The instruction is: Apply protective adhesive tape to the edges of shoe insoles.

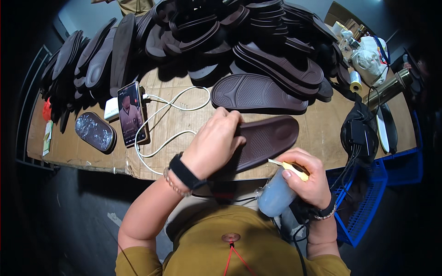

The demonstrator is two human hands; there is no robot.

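The brown sole (271,138) lies at the table's (324,142) near edge, its left end gripped by your left hand (216,142), the nearer one, its long axis slanting up rightward, while your right hand (309,178) pinches the yellow cap (295,171) of a blue bottle (275,198) just below it.

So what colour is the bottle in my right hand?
The bottle is pale blue with a yellow top, seen in the head view.
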